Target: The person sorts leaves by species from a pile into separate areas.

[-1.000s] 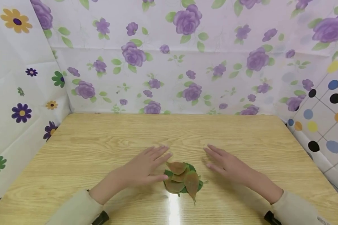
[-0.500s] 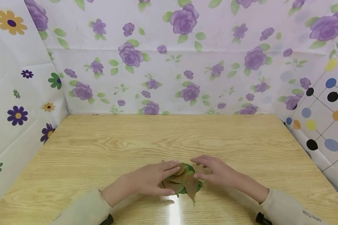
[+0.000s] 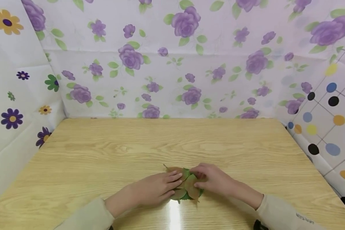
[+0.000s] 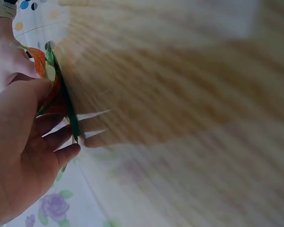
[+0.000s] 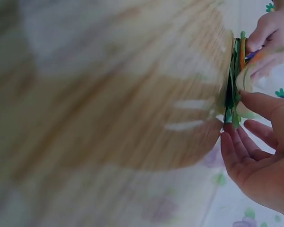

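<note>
The pile of leaves (image 3: 187, 187) lies on the wood-grained bench (image 3: 126, 140), right between my two hands and in reach of both. My left grip (image 3: 153, 191) is spread loosely over the pile's left side, fingers nearly straight and pointing inward, their tips lying over the brownish leaves there; a thin stem (image 3: 165, 165) pokes out beyond them at the far left corner. My right grip (image 3: 217, 180) is at the pile's right edge, fingers bent, index finger by the far side and thumb against the upright-lying front leaf (image 3: 192, 187); I cannot tell whether I am pinching that leaf or only touching it. Seen from the right wrist, my thumb meets the upper side of the pile while the other fingertips are at its edge, down near the bench. From the left wrist, my fingertips come right up to the dark green leaf edge (image 4: 66, 99), with an orange-brown leaf (image 4: 39, 59) standing beyond my thumb. Past the bench's far edge hangs a cloth with purple roses (image 3: 161, 64).
</note>
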Demonstrator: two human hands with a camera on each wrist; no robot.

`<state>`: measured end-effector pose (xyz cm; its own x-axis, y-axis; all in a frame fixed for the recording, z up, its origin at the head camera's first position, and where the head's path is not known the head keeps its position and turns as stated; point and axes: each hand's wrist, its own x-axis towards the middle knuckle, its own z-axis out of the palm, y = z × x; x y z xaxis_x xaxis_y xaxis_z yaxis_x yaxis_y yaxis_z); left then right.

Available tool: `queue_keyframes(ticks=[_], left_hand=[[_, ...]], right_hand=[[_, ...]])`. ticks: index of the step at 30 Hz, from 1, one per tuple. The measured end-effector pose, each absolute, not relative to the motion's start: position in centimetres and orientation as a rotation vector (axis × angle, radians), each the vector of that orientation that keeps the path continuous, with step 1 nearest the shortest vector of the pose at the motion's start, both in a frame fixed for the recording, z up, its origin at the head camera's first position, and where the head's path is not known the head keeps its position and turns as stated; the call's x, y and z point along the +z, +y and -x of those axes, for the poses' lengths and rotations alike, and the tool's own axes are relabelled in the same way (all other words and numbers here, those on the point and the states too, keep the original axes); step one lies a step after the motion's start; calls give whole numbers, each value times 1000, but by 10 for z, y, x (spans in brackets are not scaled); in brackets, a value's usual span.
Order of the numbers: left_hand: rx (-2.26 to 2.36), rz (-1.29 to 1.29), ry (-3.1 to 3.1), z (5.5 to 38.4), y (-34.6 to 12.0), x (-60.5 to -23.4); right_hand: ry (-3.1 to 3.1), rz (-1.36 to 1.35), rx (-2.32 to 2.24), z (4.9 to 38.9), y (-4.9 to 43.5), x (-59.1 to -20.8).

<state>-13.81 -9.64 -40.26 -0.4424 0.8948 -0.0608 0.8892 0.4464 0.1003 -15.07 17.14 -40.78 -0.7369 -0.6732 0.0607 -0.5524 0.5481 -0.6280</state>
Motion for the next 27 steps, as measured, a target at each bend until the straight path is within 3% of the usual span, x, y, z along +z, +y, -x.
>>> queue_keyframes(ticks=[27], left_hand=[[-58, -1651, 2644, 136, -95, -404]], right_hand=[[2639, 869, -1099, 159, 164, -400]])
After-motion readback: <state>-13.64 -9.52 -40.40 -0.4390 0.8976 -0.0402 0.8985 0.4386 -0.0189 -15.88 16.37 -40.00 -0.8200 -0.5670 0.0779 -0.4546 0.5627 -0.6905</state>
